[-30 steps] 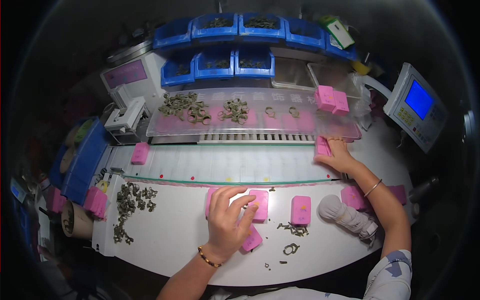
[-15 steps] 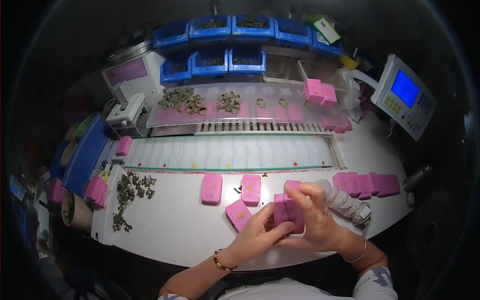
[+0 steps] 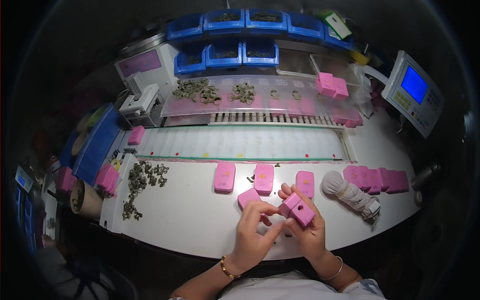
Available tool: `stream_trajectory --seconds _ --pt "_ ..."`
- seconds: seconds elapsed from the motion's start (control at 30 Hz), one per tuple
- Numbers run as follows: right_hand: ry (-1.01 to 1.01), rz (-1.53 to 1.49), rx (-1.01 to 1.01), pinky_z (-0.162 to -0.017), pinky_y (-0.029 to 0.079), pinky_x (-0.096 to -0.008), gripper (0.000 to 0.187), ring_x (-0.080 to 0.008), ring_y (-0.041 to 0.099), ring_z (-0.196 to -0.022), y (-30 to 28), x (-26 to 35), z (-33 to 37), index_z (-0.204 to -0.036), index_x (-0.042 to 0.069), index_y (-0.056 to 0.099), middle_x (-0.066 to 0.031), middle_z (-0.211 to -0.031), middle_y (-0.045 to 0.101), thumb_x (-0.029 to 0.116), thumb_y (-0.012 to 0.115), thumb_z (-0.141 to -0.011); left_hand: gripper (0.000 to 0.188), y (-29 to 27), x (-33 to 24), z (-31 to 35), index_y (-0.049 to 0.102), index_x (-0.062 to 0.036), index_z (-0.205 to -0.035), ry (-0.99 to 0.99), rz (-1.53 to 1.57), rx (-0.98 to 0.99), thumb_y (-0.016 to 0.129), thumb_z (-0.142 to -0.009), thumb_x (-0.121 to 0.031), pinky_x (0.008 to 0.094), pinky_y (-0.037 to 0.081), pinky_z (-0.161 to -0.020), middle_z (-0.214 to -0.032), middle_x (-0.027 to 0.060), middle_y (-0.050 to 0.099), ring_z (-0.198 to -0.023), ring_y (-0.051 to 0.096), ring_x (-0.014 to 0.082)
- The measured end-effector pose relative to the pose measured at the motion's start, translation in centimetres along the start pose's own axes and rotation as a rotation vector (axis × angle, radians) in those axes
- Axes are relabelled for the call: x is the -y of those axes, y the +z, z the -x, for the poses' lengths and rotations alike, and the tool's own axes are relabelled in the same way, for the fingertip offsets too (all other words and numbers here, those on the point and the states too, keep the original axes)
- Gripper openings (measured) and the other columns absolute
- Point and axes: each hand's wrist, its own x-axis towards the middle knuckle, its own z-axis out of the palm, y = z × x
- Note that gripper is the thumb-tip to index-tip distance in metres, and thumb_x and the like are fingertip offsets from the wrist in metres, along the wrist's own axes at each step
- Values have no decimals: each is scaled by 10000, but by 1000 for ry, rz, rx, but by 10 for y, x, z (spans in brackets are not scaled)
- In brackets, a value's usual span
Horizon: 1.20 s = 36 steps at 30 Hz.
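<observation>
My right hand (image 3: 311,234) holds a pink rubber mould (image 3: 298,210), tilted, with a dark round hole showing in its end. Close on its left is my left hand (image 3: 252,237), fingers and thumb apart and curved toward the mould. Whether those fingertips touch it I cannot tell. Behind my left hand lies another pink mould (image 3: 248,197), partly covered by the fingers. Farther back on the white table are three more: a left mould (image 3: 225,177), a middle mould (image 3: 264,179) and a right mould (image 3: 304,184), which sits just beyond my right fingers.
A wrapped grey cloth bundle (image 3: 350,196) lies to the right, before a row of pink moulds (image 3: 375,179). Small greenish pieces (image 3: 137,185) are heaped at the left. Across the back run a glass-topped strip (image 3: 240,142), a clear shelf (image 3: 260,107) and blue bins (image 3: 225,56).
My left hand has come away from the held mould and its fingers have spread. The mould has turned in my right hand, so its holed end shows. The view has shifted slightly.
</observation>
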Motion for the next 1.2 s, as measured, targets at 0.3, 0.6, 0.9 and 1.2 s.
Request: stream_trajectory --seconds 0.3,0.6,0.9,1.2 --pt "-25 36 -53 -1105 375 -412 732 -296 436 -1363 3 -5 15 -1505 -18 290 -237 -1490 410 273 662 -945 135 7 -1 15 583 -2 -938 -2 136 73 696 -870 -32 294 478 -806 -943 78 598 -871 592 186" --pt "290 -165 156 -1068 420 -409 609 -286 542 -1257 -17 4 10 -1429 -56 381 -245 -1347 552 242 632 -960 270 -31 -26 1 579 23 -1204 -671 688 533 584 -996 -149 205 422 -587 -744 -33 520 -651 497 33" --pt "416 -444 90 -1042 449 -494 699 -383 511 -1291 -8 8 5 -1499 2 271 -243 -1418 478 395 548 -991 855 -58 -18 1 218 33 -1522 -370 932 99 710 -907 -299 170 330 -491 -870 12 509 -577 380 37" --pt "454 -193 291 -1096 339 -337 539 -178 426 -1281 8 -14 13 -1474 14 360 -88 -1355 407 184 559 -1002 985 -46 -7 24 334 54 -1472 -121 -308 169 875 -678 -163 325 496 -838 -1121 140 519 -1027 545 239"
